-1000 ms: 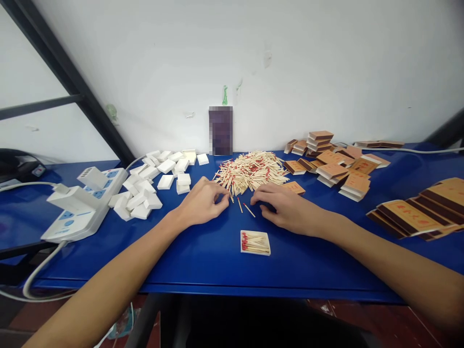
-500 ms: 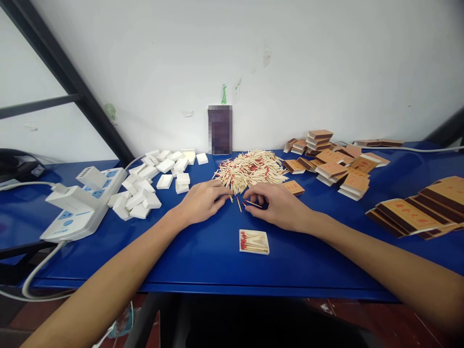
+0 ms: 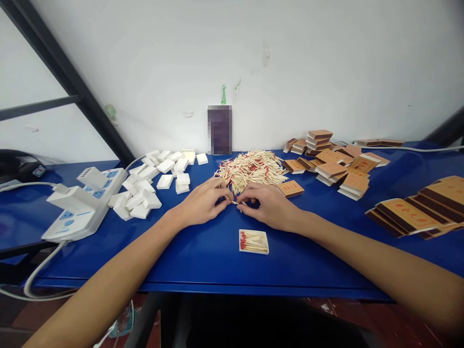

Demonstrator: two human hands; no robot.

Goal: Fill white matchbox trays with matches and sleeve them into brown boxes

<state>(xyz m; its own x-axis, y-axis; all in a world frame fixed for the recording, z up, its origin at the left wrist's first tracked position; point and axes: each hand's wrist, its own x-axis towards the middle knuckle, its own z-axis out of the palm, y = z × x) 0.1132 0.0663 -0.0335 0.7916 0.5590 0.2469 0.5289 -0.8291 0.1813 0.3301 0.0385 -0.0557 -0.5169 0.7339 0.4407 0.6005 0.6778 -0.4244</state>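
My left hand (image 3: 206, 200) and my right hand (image 3: 266, 205) almost meet just in front of a heap of loose red-tipped matches (image 3: 253, 169). Between the fingertips of my left hand are the ends of a few matches (image 3: 235, 202). Thumb and forefinger of my right hand pinch at matches too; how many each holds is hidden by the fingers. Nearer the table's front edge lies a white matchbox tray (image 3: 268, 241), partly filled with matches, their red heads to the left.
Empty white trays (image 3: 165, 181) are heaped at the left, beside a white power strip (image 3: 78, 220) with plugs and cables. Orange matchbox sleeves (image 3: 329, 169) are piled at the right, with a leaning row of more sleeves (image 3: 409, 212) nearer. A blurred dark upright object (image 3: 220, 130) stands against the wall.
My right hand has moved left and closed in on my left hand. The match that lay loose between the hands is now at the fingertips. The filled tray has stayed put.
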